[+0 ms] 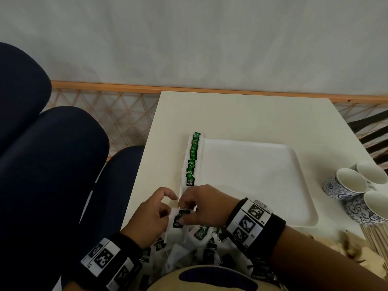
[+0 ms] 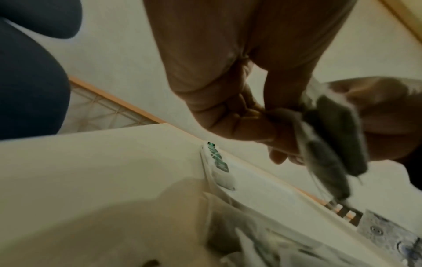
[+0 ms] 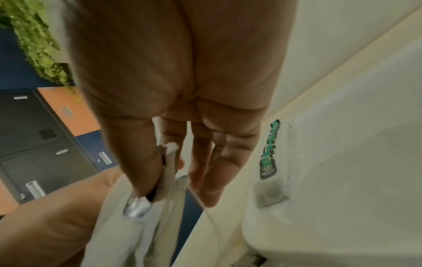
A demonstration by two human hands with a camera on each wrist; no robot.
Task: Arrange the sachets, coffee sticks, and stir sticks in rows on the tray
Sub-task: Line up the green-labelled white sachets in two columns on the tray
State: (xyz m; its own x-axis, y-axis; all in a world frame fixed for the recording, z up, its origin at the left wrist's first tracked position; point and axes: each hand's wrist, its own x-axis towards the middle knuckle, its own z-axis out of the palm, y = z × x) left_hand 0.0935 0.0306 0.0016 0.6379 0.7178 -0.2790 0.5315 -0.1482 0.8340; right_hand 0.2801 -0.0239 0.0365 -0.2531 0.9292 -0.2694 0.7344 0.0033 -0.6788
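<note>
A row of several green-tagged tea sachets (image 1: 192, 159) lies along the left edge of the white tray (image 1: 262, 185); it also shows in the left wrist view (image 2: 218, 159) and the right wrist view (image 3: 269, 153). Just before the tray's front left corner, my left hand (image 1: 165, 208) and right hand (image 1: 184, 214) meet. Together they pinch a small bunch of white sachets (image 1: 178, 219) with dark tags (image 2: 331, 140). My right thumb and fingers (image 3: 205, 171) clamp white sachet paper (image 3: 166, 180), and a thin string hangs down. More loose sachets (image 1: 197, 246) are heaped below my hands.
Three blue-patterned cups (image 1: 354, 185) stand to the right of the tray. Pale stir sticks (image 1: 375, 238) lie at the table's right front edge. Dark blue chairs (image 1: 52, 164) stand left of the white table (image 1: 252, 114). Most of the tray floor is bare.
</note>
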